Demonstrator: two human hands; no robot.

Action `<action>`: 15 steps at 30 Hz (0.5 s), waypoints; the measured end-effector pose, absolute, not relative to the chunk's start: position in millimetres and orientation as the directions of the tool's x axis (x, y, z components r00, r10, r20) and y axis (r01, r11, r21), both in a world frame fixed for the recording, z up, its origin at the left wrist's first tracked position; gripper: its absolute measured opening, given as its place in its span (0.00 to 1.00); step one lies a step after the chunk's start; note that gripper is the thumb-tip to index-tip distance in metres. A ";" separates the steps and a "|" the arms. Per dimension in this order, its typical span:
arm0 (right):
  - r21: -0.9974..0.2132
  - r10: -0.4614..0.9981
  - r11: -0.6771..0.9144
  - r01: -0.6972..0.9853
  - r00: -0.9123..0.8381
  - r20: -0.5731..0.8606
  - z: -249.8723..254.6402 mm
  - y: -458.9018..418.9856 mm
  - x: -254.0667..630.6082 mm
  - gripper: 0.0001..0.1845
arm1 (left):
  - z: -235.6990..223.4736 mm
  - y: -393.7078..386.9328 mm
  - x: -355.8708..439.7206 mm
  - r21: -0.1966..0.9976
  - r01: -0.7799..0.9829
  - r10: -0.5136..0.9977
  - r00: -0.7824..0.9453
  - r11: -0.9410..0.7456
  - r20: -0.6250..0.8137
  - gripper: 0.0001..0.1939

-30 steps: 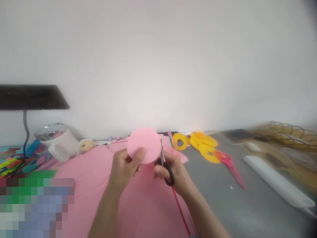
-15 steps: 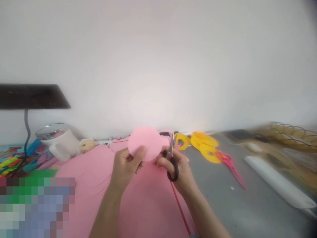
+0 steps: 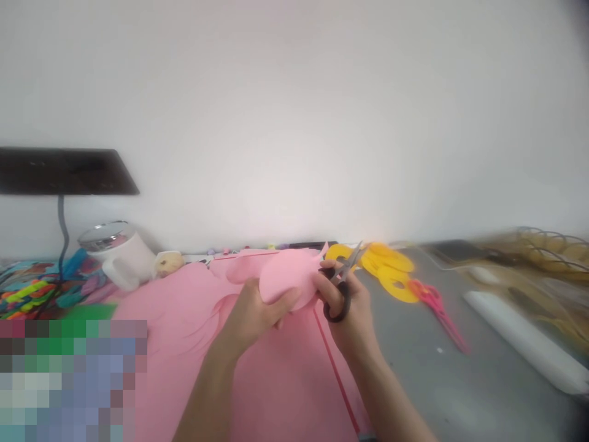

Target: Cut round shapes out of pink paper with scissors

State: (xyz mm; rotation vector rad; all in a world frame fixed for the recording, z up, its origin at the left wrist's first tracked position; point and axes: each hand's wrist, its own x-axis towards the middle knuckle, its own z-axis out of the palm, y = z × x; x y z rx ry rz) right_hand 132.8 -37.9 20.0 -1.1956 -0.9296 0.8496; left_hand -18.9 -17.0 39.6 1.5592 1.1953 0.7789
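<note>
Head camera, one view, listed near to far as I read it from my remote seat: pink paper sheeting (image 3: 276, 380), spread low and centre, with a thin red strip (image 3: 335, 368) slanting along its right side; grey tabletop (image 3: 405, 387) to the right; a pixelated patch at lower left, contents unreadable to me. Left hand (image 3: 258, 310), closed, thumb over the lower part of a round pink paper disc (image 3: 285, 276), which is held above the sheeting. Right hand (image 3: 350, 307), curled in the handles of black-handled scissors (image 3: 343, 288), blades parted and pointing up and away, fingertips at the disc's right edge. Pink-handled scissors (image 3: 439, 313), lying on the grey top, upper end against yellow paper rings (image 3: 398, 283). White elongated bar (image 3: 524, 341), farther right. White mug (image 3: 129, 261), tilted, left, beyond the sheeting. Dark rectangular panel (image 3: 64, 172), upper left, before a pale wall (image 3: 294, 123).
</note>
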 end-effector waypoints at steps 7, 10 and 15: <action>-0.977 0.965 0.210 -0.038 0.166 0.201 17.9 -38.1 130.4 0.11 | 39.4 -15.8 -17.6 0.984 0.177 0.982 0.187 -0.023 -0.011 0.18; -0.974 0.975 0.220 -0.059 0.037 0.218 16.3 -38.0 131.0 0.13 | 42.0 -16.7 -16.7 0.995 0.090 0.994 0.108 -0.032 0.023 0.18; -0.958 0.959 0.235 -0.163 -0.121 0.256 13.2 -36.9 131.2 0.20 | 44.3 -16.9 -15.9 0.997 0.013 0.997 0.038 -0.073 0.072 0.19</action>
